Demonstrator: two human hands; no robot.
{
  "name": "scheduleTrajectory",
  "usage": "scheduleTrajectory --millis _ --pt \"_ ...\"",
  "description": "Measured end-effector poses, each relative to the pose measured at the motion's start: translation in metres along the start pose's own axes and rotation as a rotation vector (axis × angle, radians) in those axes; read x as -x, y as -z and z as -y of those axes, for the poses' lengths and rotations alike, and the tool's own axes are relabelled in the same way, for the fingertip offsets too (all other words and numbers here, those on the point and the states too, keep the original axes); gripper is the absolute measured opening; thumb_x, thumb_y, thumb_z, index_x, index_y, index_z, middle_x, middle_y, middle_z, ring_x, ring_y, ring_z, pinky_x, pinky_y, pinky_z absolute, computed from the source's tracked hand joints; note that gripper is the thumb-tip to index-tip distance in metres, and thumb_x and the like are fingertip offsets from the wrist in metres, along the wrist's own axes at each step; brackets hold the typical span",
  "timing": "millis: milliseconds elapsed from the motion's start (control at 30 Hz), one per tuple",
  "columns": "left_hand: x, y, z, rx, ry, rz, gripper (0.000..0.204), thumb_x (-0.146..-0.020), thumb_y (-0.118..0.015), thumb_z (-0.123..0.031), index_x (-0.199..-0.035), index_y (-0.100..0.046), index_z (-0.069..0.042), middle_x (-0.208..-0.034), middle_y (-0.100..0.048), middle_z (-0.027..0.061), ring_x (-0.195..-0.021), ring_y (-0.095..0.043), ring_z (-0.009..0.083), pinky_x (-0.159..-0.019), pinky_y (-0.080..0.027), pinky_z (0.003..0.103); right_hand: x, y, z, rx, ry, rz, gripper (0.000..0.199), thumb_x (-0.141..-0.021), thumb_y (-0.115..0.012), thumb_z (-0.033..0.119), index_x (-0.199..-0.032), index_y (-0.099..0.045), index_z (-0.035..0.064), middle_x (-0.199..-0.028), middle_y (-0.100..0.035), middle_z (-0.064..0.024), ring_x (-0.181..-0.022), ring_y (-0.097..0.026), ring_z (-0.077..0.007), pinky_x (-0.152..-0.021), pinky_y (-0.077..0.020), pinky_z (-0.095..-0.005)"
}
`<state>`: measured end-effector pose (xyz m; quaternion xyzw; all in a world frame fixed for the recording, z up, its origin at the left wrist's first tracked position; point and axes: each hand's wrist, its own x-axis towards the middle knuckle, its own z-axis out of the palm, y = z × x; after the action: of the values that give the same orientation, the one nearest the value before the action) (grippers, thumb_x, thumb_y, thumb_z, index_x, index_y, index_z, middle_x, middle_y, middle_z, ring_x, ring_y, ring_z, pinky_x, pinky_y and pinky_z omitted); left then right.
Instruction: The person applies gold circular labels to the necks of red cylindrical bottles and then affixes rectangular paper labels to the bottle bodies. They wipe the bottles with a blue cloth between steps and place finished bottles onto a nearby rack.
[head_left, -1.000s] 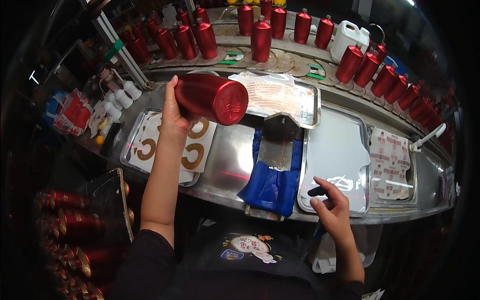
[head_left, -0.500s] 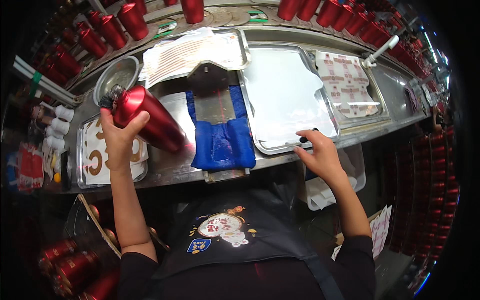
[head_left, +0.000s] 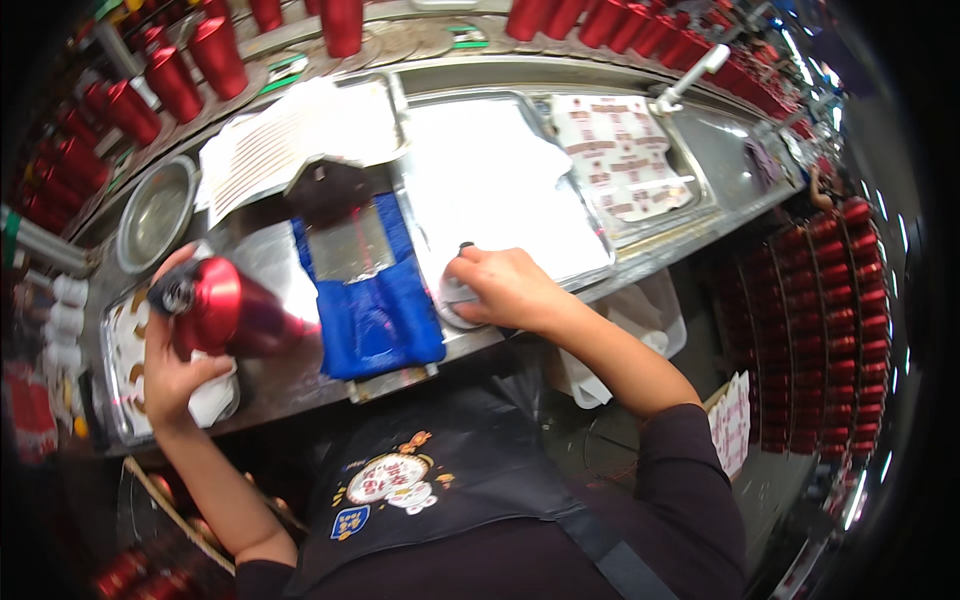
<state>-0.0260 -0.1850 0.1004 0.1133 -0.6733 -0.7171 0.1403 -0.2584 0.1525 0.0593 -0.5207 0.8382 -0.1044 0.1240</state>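
Both hands busy: your left hand (head_left: 175, 365) grips a red bottle (head_left: 225, 315) at frame left; your right hand (head_left: 500, 290) curls over a small white piece (head_left: 455, 297) at centre.

In front of me a blue cloth pad (head_left: 378, 310) lies on the steel counter (head_left: 270, 385), with a dark angled metal plate (head_left: 328, 190) just behind it and a round steel bowl (head_left: 155, 212) sunk in further to my left. Sheets of printed red-and-white stickers (head_left: 620, 160) fill the tray to my right. Rows of red metal bottles (head_left: 195, 60) line the back ledge, with more racked at my right (head_left: 830, 300).
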Motion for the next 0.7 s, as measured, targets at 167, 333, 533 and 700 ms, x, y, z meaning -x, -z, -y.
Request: scheduleTrajectory --millis 167,333,533,700 --pt "0.020 -0.033 0.023 -0.296 -0.135 -0.320 0.106 -0.064 -0.096 -0.012 -0.151 -0.038 -0.003 -0.142 -0.053 0.0105 -0.128 -0.055 0.0233 -0.111 -0.044 0.036 0.001 0.000 0.000 0.016 0.141 -0.145 0.022 -0.081 -0.075 0.022 -0.092 -0.061 0.0084 -0.086 -0.061 -0.0099 -0.072 -0.067 -0.0340 -0.062 -0.0549 -0.0435" --pt "0.024 -0.043 0.046 -0.318 -0.145 -0.521 0.093 -0.073 -0.088 0.000 -0.151 -0.038 -0.003 -0.142 -0.053 0.0106 -0.127 -0.055 0.0214 -0.107 -0.045 0.033 0.000 -0.005 0.007 0.048 0.207 -0.275 0.016 -0.079 -0.071 0.014 -0.076 -0.056 0.0085 -0.074 -0.056 -0.0076 -0.061 -0.063 -0.0324 -0.053 -0.0519 -0.0419" --pt "0.023 -0.042 0.041 -0.283 -0.023 -0.545 0.091 -0.073 -0.087 0.002 -0.151 -0.039 -0.003 -0.137 -0.056 0.0113 -0.121 -0.059 0.0208 -0.105 -0.047 0.033 -0.005 0.011 -0.025 -0.209 -0.016 -0.393 0.005 -0.080 -0.066 0.011 -0.082 -0.064 0.0067 -0.078 -0.065 -0.0113 -0.071 -0.065 -0.0323 -0.065 -0.0529 -0.0386" --pt "0.021 -0.042 0.039 -0.338 -0.123 -0.501 0.091 -0.074 -0.087 0.001 -0.151 -0.039 -0.003 -0.135 -0.058 0.0113 -0.119 -0.060 0.0207 -0.102 -0.048 0.032 -0.050 0.090 -0.107 0.079 -0.333 -0.583 0.016 -0.081 -0.066 0.021 -0.082 -0.069 0.0051 -0.081 -0.071 -0.0171 -0.078 -0.069 -0.0363 -0.071 -0.0546 -0.0452"
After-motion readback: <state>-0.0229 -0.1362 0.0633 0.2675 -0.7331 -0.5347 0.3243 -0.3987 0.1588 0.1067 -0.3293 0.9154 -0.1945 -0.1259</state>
